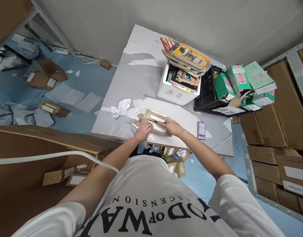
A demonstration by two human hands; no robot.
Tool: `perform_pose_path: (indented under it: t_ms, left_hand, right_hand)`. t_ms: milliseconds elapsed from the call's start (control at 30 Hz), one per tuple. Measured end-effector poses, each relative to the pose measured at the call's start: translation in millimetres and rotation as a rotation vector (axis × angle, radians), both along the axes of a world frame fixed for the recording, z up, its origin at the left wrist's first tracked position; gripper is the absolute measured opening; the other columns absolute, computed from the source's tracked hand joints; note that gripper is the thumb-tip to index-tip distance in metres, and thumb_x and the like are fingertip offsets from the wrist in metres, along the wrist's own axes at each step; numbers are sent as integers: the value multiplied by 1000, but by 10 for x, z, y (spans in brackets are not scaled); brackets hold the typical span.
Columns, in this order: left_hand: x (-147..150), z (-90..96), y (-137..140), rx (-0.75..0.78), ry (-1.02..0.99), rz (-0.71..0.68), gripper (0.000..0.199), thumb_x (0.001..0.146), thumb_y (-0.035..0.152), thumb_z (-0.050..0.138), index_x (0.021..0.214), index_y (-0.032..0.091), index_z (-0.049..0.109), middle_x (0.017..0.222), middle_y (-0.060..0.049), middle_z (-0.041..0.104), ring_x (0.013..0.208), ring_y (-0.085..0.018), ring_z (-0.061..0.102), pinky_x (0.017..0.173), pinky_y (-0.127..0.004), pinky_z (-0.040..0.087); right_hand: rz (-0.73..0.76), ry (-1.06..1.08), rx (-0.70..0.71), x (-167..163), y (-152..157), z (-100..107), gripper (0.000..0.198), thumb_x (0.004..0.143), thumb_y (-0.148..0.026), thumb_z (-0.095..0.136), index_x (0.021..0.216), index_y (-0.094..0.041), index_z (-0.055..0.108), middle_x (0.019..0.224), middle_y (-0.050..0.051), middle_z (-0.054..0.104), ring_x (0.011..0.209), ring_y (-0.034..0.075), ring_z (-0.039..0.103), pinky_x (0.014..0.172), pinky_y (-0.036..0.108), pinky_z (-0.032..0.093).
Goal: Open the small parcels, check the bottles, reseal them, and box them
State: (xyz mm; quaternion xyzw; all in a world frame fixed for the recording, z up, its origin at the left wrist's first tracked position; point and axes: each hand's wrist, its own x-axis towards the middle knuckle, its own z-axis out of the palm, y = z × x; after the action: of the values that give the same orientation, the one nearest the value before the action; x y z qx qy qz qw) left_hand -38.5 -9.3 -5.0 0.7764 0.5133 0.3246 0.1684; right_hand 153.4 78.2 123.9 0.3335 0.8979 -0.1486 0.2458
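Note:
A small taped cardboard box (163,118) with a white label lies near the front edge of the table. My left hand (142,131) grips its near left side, fingers curled over the edge. In my right hand (174,127), closed above the box, is what looks like a box cutter (154,121) with a red and black part; its tip points left, close to my left fingers. My right palm hides most of the tool. Crumpled white paper (124,106) lies just beyond my left hand.
Behind stands a white bin (174,94) piled with books (191,57). A black crate (207,90) holds green boxes (239,79). A phone (201,130) lies at the right. Shelves with cartons (268,125) flank the table; a big carton (42,138) stands at the left.

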Motion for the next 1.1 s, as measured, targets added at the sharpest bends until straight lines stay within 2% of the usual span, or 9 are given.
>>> perform_pose_path:
  t_ms: [133,267,367,567,700,800,900,1033,1100]
  left_hand:
    - [-7,-39,9,13,24,-6,28,93,24,40,104,19,65,111,-11,65,114,-23,55,99,-49,45]
    - [-14,-73,19,12,23,-4,28,93,24,41,105,19,65,111,-12,65,115,-24,55,99,-48,45]
    - [-12,-78,24,-11,31,-5,28,93,24,41,106,20,65,112,-12,65,115,-25,55,100,-49,44]
    - [-10,-44,31,-57,9,2,26,91,27,44,106,22,65,113,-11,64,114,-25,54,102,-51,41]
    - [-4,0,25,-49,10,0,26,91,28,44,106,22,64,113,-11,63,115,-26,54,102,-51,41]
    - [9,37,-24,-38,47,3,28,91,27,43,110,20,63,115,-12,62,118,-27,53,102,-50,40]
    - [22,73,-113,-58,81,6,33,90,26,44,118,19,59,123,-14,60,127,-29,47,106,-52,35]
    - [22,126,-224,-104,165,1,42,89,26,44,130,19,52,133,-16,54,134,-31,40,110,-54,29]
    - [20,149,-253,-121,216,-16,46,89,24,43,134,19,49,136,-15,52,136,-31,38,110,-54,28]
  right_hand:
    - [-22,-107,16,263,-39,152,68,88,-5,35,148,-38,27,114,10,58,90,23,63,76,32,44]
    - [-126,-147,9,828,-112,363,70,85,-3,39,144,-39,34,105,9,61,85,21,64,73,30,44]
    - [-176,-185,15,1171,-196,470,78,81,1,39,144,-44,31,102,8,61,81,20,64,69,29,43]
    - [-238,-119,87,1344,-370,360,70,85,-3,38,142,-43,35,105,9,61,81,20,64,70,30,42]
    - [-353,-66,95,1742,-535,243,66,84,-6,44,139,-41,42,99,8,62,80,18,63,71,28,41]
    - [-471,-26,124,2149,-685,66,66,87,-10,41,144,-41,31,103,7,61,80,19,62,70,28,41]
    - [-748,82,223,2304,-815,-320,58,94,-24,33,150,-29,18,115,11,58,90,24,60,72,31,44]
    - [-1108,200,275,2030,-937,-1016,55,95,-26,27,149,-16,23,123,17,51,107,27,54,84,35,44]
    - [-1215,217,288,1844,-973,-1311,55,94,-25,29,148,-14,25,121,17,50,110,27,51,88,36,42]
